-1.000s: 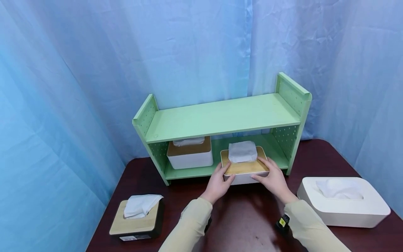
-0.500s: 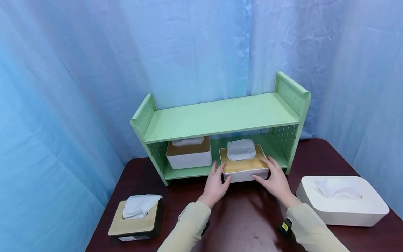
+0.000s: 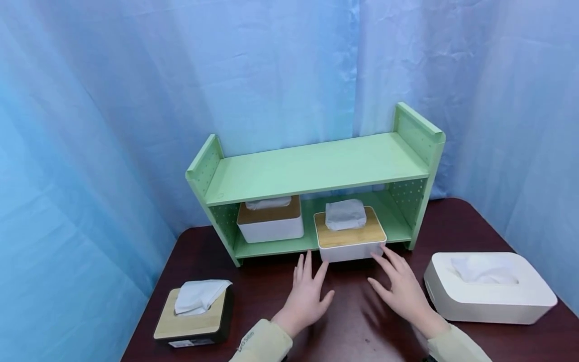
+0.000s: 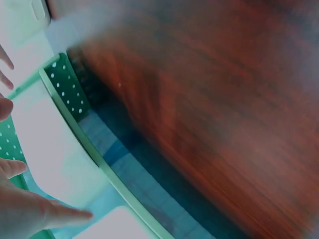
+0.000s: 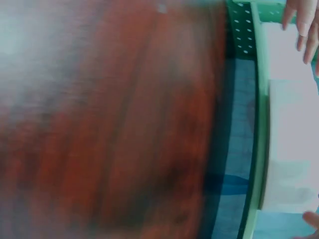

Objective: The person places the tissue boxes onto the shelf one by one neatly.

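Note:
A white tissue box with a light wood lid (image 3: 350,237) sits on the right half of the lower shelf, a folded tissue on top and its front at the shelf edge. My left hand (image 3: 304,297) is in front of its left corner, fingers spread and holding nothing. Near the box's right front corner is my right hand (image 3: 402,291), fingers loosely extended, fingertips overlapping the corner in the head view. The left wrist view has left-hand fingers (image 4: 55,214) at the lower left. In the right wrist view the box's white front (image 5: 294,144) shows beside the green shelf edge.
A brown-lidded white tissue box (image 3: 271,223) occupies the left of the lower level of a green two-level shelf (image 3: 316,163). A black tissue box with wood lid (image 3: 194,322) stands front left on the dark table (image 3: 344,327). A larger white tissue box (image 3: 497,296) stands at right.
Both hands have let go of the light-wood-lidded tissue box and drawn back toward the person, their fingers spreading. The box has stayed on the lower shelf, pushed back slightly.

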`<state>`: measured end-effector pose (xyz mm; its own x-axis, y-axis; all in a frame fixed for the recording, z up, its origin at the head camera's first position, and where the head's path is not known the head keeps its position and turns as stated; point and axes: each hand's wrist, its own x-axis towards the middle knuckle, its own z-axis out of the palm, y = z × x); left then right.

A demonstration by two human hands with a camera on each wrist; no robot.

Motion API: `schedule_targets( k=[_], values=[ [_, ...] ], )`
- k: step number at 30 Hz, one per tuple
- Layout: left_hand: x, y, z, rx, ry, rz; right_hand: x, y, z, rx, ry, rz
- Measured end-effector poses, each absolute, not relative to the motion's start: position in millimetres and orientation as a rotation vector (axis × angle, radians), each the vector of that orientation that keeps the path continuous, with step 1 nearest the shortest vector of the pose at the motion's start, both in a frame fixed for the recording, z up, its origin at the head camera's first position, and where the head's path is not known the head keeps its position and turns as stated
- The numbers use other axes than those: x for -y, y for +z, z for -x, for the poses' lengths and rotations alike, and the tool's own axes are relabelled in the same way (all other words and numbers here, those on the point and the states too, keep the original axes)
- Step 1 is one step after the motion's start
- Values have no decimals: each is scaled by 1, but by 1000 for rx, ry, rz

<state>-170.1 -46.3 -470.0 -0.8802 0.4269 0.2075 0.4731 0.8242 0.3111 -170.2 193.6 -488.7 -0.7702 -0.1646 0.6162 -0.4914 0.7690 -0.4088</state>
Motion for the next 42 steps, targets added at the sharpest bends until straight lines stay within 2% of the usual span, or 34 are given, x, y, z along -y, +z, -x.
schedule_targets(
  k=[11,23,42],
  values=[
    [31,-482,165,2873,-129,710,-192,-505,163,2584,594,-466],
    [23,-482,177,2882,-91,638,-194,-502,171,2709,570,-398],
    [19,-472,218,2886,-110,589,-194,-495,210,2779,581,-363]
  ],
)
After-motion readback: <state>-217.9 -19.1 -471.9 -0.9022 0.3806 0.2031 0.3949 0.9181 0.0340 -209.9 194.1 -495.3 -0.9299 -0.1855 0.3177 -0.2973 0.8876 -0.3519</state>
